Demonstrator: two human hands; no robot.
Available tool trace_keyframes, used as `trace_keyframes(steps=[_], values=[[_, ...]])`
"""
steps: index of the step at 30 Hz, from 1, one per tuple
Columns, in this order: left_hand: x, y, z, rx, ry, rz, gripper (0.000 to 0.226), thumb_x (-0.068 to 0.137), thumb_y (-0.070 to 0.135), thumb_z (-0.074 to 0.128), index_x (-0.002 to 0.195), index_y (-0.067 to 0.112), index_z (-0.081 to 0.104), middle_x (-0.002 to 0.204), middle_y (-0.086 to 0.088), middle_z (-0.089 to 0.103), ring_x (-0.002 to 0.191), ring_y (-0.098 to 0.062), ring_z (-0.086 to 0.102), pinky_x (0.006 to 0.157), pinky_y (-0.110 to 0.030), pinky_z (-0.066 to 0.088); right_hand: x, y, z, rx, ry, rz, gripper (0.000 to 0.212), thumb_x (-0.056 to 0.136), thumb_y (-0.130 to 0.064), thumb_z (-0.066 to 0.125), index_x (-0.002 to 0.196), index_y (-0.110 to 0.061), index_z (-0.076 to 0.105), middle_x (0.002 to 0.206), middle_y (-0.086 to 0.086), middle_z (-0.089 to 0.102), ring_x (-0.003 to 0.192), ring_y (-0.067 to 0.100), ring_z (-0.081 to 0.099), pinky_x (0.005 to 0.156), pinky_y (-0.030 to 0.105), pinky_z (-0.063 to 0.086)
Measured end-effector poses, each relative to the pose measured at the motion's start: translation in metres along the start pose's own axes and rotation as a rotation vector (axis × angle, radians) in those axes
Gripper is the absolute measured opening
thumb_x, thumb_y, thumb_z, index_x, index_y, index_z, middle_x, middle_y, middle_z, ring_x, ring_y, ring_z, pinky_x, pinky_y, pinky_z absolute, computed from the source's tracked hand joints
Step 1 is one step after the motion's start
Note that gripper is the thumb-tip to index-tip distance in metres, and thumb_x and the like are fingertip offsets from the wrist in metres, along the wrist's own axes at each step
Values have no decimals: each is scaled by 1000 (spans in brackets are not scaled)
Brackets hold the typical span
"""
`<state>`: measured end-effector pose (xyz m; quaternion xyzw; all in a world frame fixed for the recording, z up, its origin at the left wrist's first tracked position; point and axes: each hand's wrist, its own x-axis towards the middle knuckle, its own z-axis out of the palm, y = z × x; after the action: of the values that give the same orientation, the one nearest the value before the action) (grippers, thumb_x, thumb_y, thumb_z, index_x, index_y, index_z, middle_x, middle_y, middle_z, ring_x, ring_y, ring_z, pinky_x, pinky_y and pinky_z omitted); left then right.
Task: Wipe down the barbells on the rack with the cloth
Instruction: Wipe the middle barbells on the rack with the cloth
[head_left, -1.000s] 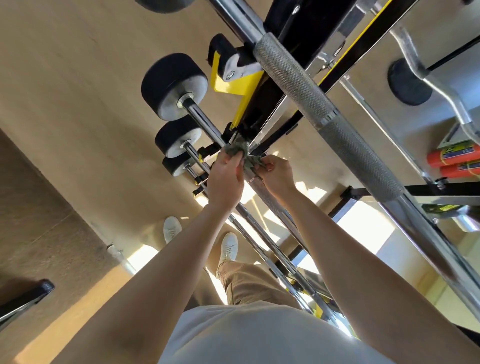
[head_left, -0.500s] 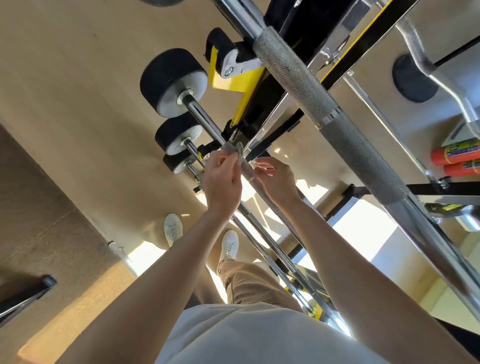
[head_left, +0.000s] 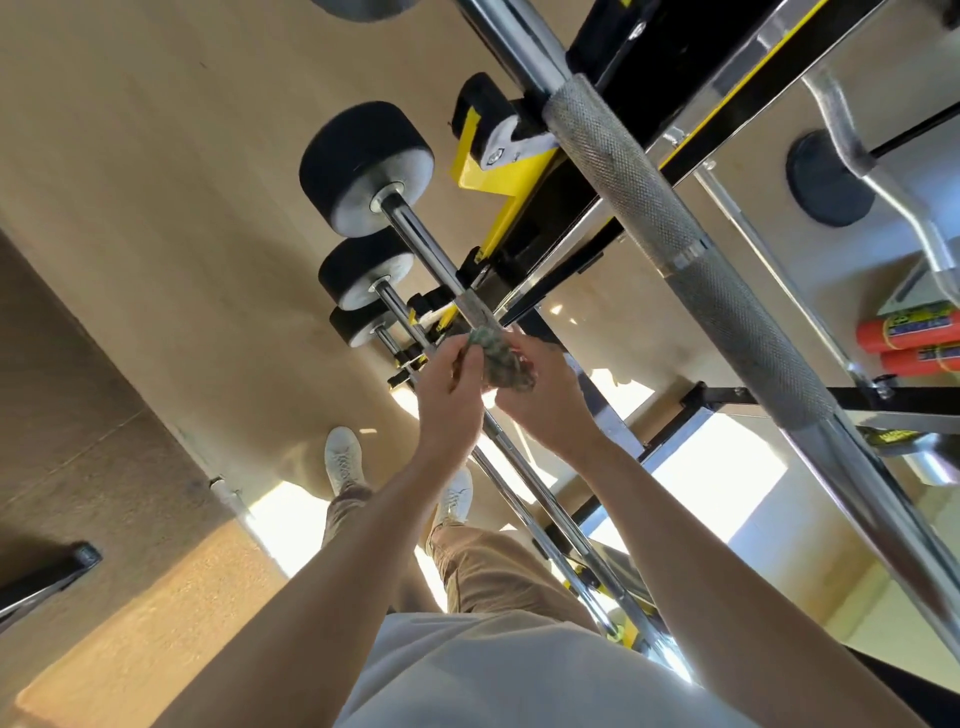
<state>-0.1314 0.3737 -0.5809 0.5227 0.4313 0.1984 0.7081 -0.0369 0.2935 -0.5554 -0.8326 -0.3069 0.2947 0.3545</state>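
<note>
Several chrome barbells with black round end weights lie stacked on a black and yellow rack (head_left: 511, 208). The second barbell (head_left: 415, 234) from the top runs down toward me. A greenish mottled cloth (head_left: 498, 358) is bunched around its shaft. My right hand (head_left: 545, 400) grips the cloth from the right side. My left hand (head_left: 452, 400) pinches the cloth's left edge beside the bar. The top barbell (head_left: 675, 239), with a knurled grip, crosses close above my hands. Lower barbells (head_left: 387, 304) sit beneath, partly hidden by my hands.
A curl bar with a black weight (head_left: 826, 182) rests at the upper right. Two orange cylinders (head_left: 909, 343) lie on the floor at the right. A black bar end (head_left: 78, 558) pokes in at the lower left. My white shoes (head_left: 343, 460) stand on the tan floor.
The cloth was drawn a little down the shaft toward me and now sits bunched in my right hand. My left hand shifted from gripping over the bar to pinching the cloth's edge.
</note>
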Motion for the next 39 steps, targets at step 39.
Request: trace_keyframes(steps=[39], values=[[67,-19,9,-226,-38,-417,20,102,32,55,94,15,62,89,-2,65,93,-26,61,89,-42,50,11,56,-1,-319,-267,546,20,90,-18,59,75,-4,54,58,5,53,44,20,55,51,35,58]])
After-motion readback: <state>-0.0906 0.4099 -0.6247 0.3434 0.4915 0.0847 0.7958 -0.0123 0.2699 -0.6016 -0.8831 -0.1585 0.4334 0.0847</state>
